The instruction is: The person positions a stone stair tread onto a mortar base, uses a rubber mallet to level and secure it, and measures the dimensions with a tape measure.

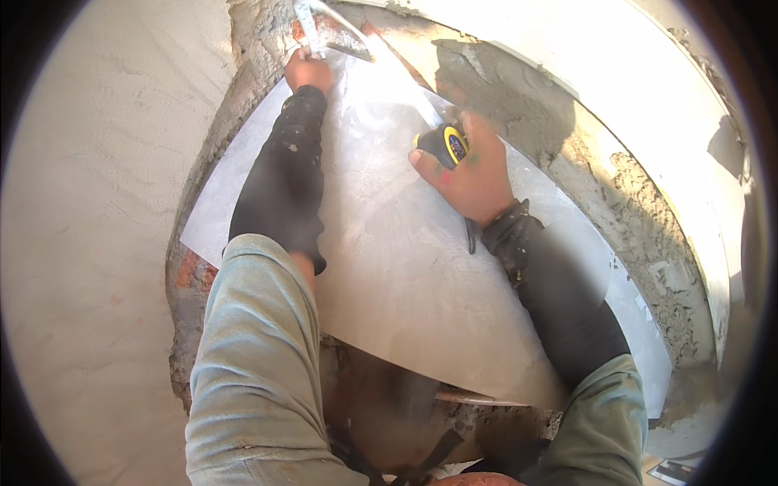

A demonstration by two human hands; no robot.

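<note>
Clock read with the centre of the sheet as hub, 12 at the top of the view.

Object: large pale sheet (405, 251), curved-edged, its corners near 9 and 4 o'clock. Tape measure (455, 144), black and yellow, above it at 1 o'clock.

Hands: right hand (480, 174) wraps the tape case, thumb along its near side. Left hand (309, 73), at 11 o'clock, has its fingers curled tight on a pale strip (306, 24), apparently the tape blade. Glare hides exactly where strip and case join.

Risks (my judgement): the strip bows upward beyond the left hand; a bent blade may kink or spring back if either grip slackens. The same glare could cause a misreading. A leaning forearm could shift the sheet, as its lower edge seems to lack backing at 7 o'clock, where a dark gap (381, 385) opens.

Edges and room: rough mortar (535, 101) borders the sheet from 12 round to 4, so knuckles could scrape there. Broken brickwork (193, 271) lies tight against the 9 o'clock corner. Smooth plaster (97, 211) spreads beyond it, the widest sideways room I see. Between the forearms, the sheet's middle is unobstructed toward 6.
</note>
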